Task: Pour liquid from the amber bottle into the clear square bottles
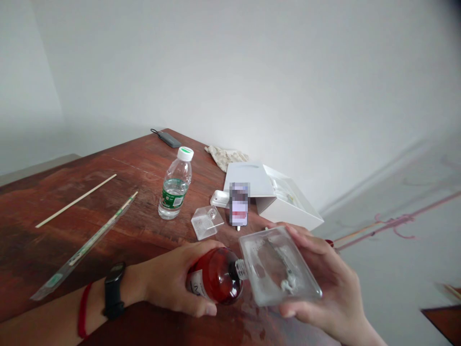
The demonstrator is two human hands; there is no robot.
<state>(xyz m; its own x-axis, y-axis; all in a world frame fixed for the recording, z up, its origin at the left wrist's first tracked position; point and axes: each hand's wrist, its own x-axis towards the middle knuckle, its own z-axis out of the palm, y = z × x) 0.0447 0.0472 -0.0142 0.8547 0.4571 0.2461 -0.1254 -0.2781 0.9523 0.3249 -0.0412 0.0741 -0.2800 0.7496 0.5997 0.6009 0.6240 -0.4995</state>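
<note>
- A bare wooden stick (75, 200) and a longer stick in a clear sleeve (86, 247) lie flat at the left of the bench (36, 250), well apart from the hands and out of their way.
- The left hand (169, 281), with a black watch (114, 290) and a red band (84, 310) on the wrist, is wrapped round a round bottle of red liquid (216, 276) at lower centre. The bottle lies on its side, and its open neck touches the edge of the tray, a hold that seems meant to line mouth and tray up.
- A capped water bottle (175, 185) stands upright behind that hand. Just right of it a small clear lid (206, 222) rests on the bench.
- A blurred upright item (239, 204) stands before an open white box (284, 199), with a crumpled cloth (226, 156) and a grey pouch (169, 139) farther back.
- The right hand (324, 283) cups a clear plastic tray (279, 264) from beneath, fingers spread under it. The tray tilts toward the bottle, likely so the palm bears its weight.
</note>
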